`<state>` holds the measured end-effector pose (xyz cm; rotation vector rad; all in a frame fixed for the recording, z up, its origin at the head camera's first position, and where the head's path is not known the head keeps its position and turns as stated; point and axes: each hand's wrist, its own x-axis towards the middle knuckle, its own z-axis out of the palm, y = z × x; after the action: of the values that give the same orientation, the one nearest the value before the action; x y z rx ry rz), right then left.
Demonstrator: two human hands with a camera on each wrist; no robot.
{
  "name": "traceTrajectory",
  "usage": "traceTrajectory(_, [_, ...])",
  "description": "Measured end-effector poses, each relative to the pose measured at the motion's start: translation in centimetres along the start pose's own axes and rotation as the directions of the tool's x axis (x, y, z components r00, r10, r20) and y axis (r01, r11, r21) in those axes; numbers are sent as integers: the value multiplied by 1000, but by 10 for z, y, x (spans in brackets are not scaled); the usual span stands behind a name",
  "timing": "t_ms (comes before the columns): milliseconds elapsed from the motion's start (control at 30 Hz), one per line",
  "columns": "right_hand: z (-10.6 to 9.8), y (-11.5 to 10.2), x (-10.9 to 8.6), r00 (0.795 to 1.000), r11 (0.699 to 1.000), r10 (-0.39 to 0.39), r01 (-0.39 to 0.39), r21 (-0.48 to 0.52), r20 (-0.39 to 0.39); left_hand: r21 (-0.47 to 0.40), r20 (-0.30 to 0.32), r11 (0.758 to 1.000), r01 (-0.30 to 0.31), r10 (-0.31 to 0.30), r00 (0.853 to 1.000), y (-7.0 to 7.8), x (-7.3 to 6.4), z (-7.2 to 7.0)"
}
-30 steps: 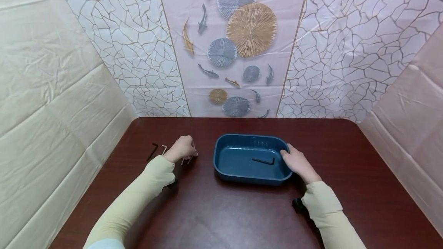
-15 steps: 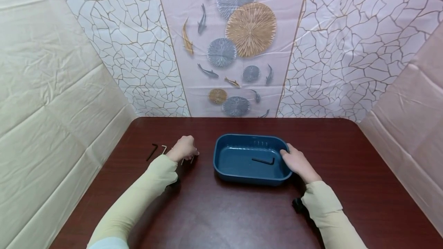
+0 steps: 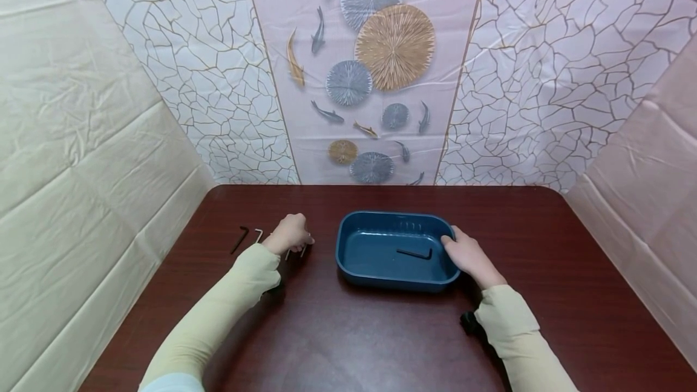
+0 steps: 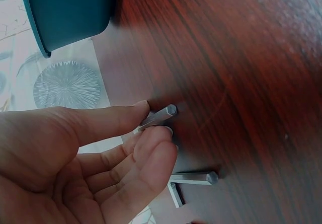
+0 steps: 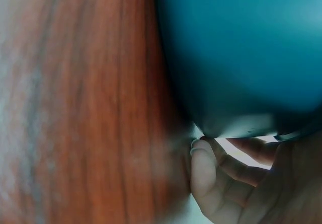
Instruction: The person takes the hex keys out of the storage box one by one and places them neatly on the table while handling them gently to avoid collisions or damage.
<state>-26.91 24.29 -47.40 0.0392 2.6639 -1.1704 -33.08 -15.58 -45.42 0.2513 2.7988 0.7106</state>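
Note:
My left hand point(image 3: 290, 233) is low over the table's left part. In the left wrist view its thumb and forefinger pinch a silver hex key point(image 4: 160, 116). Another silver hex key point(image 4: 193, 178) lies just beyond the fingers, partly hidden by them. My right hand point(image 3: 469, 256) grips the right end of a deep blue tray point(image 3: 392, 284), thumb over the rim and fingers outside against the wall. Inside the tray lies a black hex key point(image 3: 416, 254).
Left of my left hand, a black hex key point(image 3: 239, 239) and a silver one point(image 3: 258, 235) lie on the dark red wooden table point(image 3: 348, 337). Cloth-covered walls point(image 3: 98, 168) stand close at the back and both sides.
My left hand has shifted very slightly to the right, and the silver hex key's end at its fingertips has moved right with it. The right hand and tray stay still.

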Motion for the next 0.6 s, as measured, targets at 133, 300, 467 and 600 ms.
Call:
traceTrajectory(133, [0,0,0,1000,1000,0,0,2,3,-7,1,1000,0,0,1000,0,0,0])
traceTrajectory(300, [0,2,-1,1000,1000,0,0,6,-1,-13,-4,1000,0,0,1000,2,-1,-1])
traceTrajectory(467, [0,2,-1,1000,1000,-2,2,10,-2,-17,-7,1000,-4,4,1000,2,-2,-1])
traceTrajectory(600, [-1,2,-2,1000,1000,-4,4,12,10,-28,-4,1000,5,-5,1000,2,-3,0])
